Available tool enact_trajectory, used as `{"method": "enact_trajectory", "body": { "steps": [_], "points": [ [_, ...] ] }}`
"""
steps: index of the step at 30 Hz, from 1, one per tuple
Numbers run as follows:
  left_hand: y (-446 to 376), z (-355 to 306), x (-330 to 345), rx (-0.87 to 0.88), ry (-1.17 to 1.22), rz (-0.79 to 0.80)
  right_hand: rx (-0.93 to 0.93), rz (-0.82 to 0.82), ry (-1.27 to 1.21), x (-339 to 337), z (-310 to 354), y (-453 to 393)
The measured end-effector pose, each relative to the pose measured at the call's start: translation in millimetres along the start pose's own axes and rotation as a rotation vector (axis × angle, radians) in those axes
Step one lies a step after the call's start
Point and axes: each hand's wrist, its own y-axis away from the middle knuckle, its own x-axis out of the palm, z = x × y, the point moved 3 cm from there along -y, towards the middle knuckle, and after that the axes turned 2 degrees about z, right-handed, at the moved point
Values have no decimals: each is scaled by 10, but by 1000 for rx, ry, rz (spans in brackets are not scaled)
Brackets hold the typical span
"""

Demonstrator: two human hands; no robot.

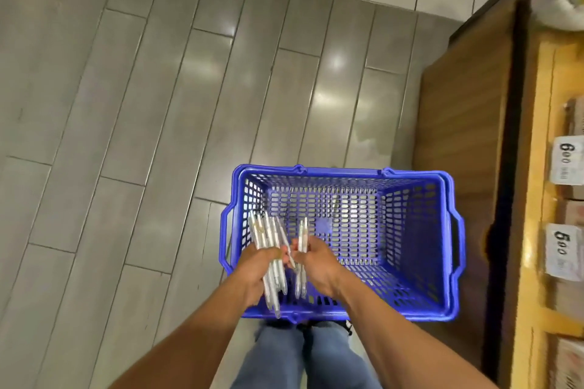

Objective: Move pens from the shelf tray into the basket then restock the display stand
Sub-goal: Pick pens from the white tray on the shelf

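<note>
The bundle of white plastic pens (267, 249) in the left hand (252, 271) is smeared by motion, so their number and printing cannot be told, and the fingers cover their middles. The two or three white pens (302, 240) in the right hand (319, 265) are likewise blurred. The blue perforated plastic basket (448, 230) hides the feet and the floor under it; its near rim is partly covered by both forearms. On the wooden shelf (537, 167) at the right edge, the white price labels (565, 161) and the boxed goods (573, 215) are blurred and cut off.
</note>
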Motion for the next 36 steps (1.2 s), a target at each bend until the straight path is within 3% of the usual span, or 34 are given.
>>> {"method": "enact_trajectory", "body": {
  "steps": [9,15,21,30,36],
  "points": [
    [-1675,241,-126,65,-137,-208,-3,-142,143,-164,-392,-1565],
    [-2352,274,-60,77,-283,-349,-32,-310,208,-353,-489,-2190],
    [-2640,89,-36,89,-512,-508,-78,-307,181,-467,-500,-2415],
    [-2744,-193,-9,204,-749,-584,-125,-287,234,-460,-332,-2536],
    [-2659,-264,41,323,-771,-588,-121,-223,90,-308,-186,-2540]
  ]
}}
